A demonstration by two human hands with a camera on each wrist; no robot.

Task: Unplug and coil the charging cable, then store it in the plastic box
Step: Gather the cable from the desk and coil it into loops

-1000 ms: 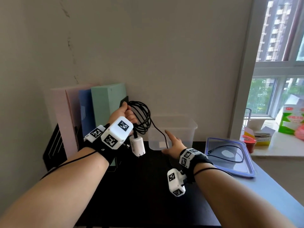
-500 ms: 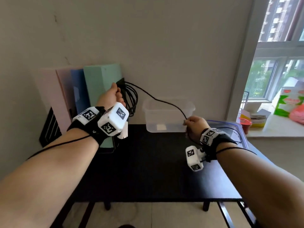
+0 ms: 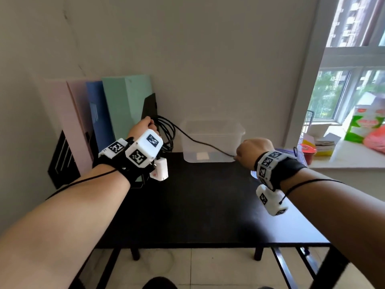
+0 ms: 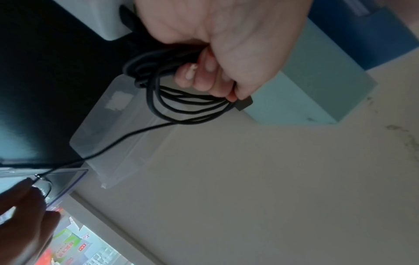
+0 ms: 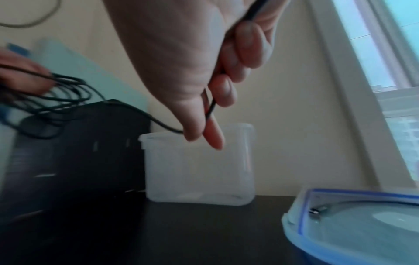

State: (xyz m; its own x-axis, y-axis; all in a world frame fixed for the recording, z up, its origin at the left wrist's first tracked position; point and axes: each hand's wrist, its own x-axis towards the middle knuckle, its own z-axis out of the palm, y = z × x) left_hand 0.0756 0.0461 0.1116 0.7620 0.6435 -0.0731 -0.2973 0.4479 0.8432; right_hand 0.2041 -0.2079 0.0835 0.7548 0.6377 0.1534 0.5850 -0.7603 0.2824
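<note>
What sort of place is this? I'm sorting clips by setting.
Probably a flat's home desk corner: upright pastel folders on a black desk, a cluttered windowsill, and apartment towers outside.

black charging cable, thin, partly coiled in several loops held up above the table's left rear; one strand runs right from the coil across the front of the box. white charger block hangs below the coil. plastic box clear, rectangular, upright, open-topped, on the black table against the wall.
</note>
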